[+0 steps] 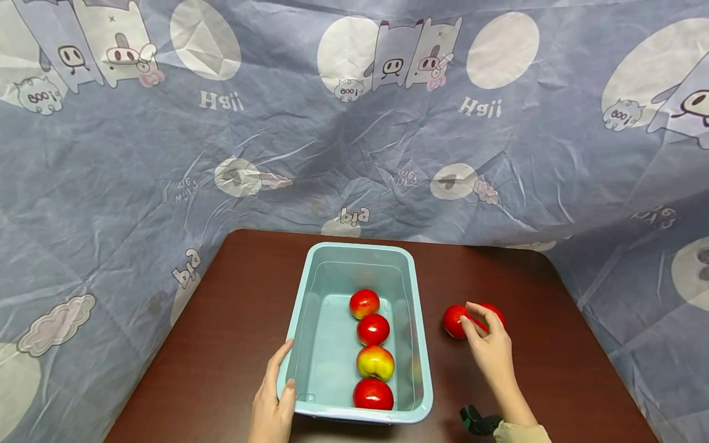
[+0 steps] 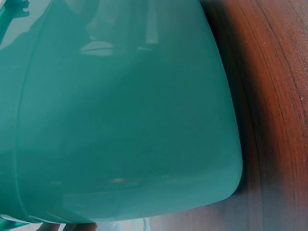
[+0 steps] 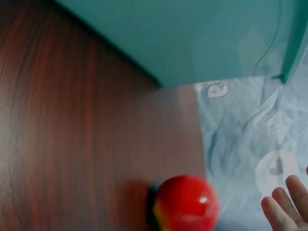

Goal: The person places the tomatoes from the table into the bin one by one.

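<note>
A person's left hand (image 1: 271, 394) grips the near left rim of a light blue plastic bin (image 1: 423, 369), thumb and fingers set at its edge, while a dark object (image 1: 479, 423) shows beside the pale cuff (image 1: 520, 433) of the right sleeve. Inside the bin, four apples line up along its right half: a glossy red apple (image 1: 373, 394) nearest, then a yellow apple flushed with red (image 1: 375, 363), another red apple (image 1: 373, 330) and, farthest, a red apple with a yellowish underside (image 1: 364, 304). To the right, the person's right hand (image 1: 493, 351), thumb and fingers parted in a loose curve, hovers by two more red apples outside the bin, one at left (image 1: 454, 322) and one partly hidden behind the fingers (image 1: 495, 312). All rest on a reddish-brown wood-grain table (image 1: 244, 283), before wrinkled blue-gray fabric (image 1: 277, 135) printed with cartoon pigs.
</note>
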